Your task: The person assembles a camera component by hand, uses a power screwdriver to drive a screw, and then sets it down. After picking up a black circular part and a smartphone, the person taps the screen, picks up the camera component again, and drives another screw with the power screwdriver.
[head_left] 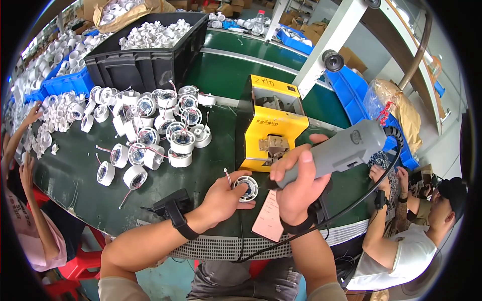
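Note:
My left hand (219, 201) is closed around a white round plastic housing (254, 187), with a thin wire sticking up beside it. The fingers hide part of the housing's inside. A grey corded power screwdriver (337, 150) is gripped in my right hand (302, 194), its body slanting up to the right. Its tip is hidden behind my fingers, so I cannot tell whether it touches the housing. Directly beyond both hands stands a yellow and black screw feeder (276, 125). A phone with a pink screen (268, 218) lies under my right hand.
Several white housings with circuit boards and wires (148, 135) lie piled left of the feeder. A black crate (133, 62) of white parts stands behind them. The screwdriver's black cable (346, 203) loops down past my right wrist. People work at either side, including one person (406, 251) at right.

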`<action>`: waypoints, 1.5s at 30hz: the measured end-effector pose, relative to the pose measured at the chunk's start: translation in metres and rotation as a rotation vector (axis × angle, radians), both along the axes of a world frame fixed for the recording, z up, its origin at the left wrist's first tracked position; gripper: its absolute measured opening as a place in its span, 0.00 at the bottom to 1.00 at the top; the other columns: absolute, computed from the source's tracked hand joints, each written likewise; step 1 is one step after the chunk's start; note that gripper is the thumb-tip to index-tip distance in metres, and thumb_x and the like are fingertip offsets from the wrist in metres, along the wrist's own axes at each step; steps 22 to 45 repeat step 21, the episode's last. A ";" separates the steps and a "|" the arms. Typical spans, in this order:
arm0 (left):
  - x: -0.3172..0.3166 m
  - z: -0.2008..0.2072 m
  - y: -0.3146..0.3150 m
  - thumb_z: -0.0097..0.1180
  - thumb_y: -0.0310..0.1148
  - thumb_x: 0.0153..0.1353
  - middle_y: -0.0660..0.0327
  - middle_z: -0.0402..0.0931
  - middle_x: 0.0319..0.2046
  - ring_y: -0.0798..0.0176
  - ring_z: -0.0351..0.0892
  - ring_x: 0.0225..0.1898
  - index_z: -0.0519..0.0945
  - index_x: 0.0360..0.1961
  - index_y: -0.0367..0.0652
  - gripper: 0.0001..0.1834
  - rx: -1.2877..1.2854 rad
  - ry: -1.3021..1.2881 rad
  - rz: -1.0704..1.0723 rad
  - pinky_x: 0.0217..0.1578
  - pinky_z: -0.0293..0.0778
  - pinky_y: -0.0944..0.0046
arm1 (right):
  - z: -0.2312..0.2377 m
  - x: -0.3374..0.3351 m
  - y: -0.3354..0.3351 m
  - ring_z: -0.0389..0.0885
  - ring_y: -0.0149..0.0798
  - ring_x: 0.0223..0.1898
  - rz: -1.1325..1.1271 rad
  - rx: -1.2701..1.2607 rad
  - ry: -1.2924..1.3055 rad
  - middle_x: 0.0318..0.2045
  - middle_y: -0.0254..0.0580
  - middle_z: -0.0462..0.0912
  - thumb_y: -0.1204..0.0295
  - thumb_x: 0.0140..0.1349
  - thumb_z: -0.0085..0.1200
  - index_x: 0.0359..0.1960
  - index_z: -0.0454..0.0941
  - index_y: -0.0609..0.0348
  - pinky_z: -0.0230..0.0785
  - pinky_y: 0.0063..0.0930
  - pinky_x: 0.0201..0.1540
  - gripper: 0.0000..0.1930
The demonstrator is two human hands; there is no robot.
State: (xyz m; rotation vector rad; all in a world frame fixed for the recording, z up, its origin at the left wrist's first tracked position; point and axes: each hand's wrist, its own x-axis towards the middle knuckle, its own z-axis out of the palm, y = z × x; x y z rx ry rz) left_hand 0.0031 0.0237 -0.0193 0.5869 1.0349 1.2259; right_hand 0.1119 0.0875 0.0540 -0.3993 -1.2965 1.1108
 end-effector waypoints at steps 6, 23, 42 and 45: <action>0.000 -0.005 0.000 0.42 0.26 0.66 0.56 0.72 0.44 0.63 0.77 0.40 0.64 0.59 0.31 0.20 0.038 0.019 0.002 0.41 0.82 0.63 | -0.013 -0.006 -0.009 0.66 0.31 0.14 0.058 -0.025 -0.034 0.20 0.39 0.67 0.72 0.63 0.43 0.51 0.58 0.62 0.66 0.28 0.18 0.16; -0.001 -0.003 0.001 0.41 0.27 0.68 0.57 0.74 0.45 0.61 0.79 0.44 0.66 0.57 0.35 0.17 0.010 0.103 -0.039 0.45 0.81 0.61 | -0.018 -0.004 -0.008 0.67 0.32 0.14 0.073 -0.025 -0.060 0.21 0.40 0.68 0.71 0.63 0.45 0.51 0.58 0.61 0.67 0.29 0.18 0.17; -0.001 -0.003 0.001 0.41 0.27 0.68 0.57 0.74 0.45 0.61 0.79 0.44 0.66 0.57 0.35 0.17 0.010 0.103 -0.039 0.45 0.81 0.61 | -0.018 -0.004 -0.008 0.67 0.32 0.14 0.073 -0.025 -0.060 0.21 0.40 0.68 0.71 0.63 0.45 0.51 0.58 0.61 0.67 0.29 0.18 0.17; -0.001 -0.003 0.001 0.41 0.27 0.68 0.57 0.74 0.45 0.61 0.79 0.44 0.66 0.57 0.35 0.17 0.010 0.103 -0.039 0.45 0.81 0.61 | -0.018 -0.004 -0.008 0.67 0.32 0.14 0.073 -0.025 -0.060 0.21 0.40 0.68 0.71 0.63 0.45 0.51 0.58 0.61 0.67 0.29 0.18 0.17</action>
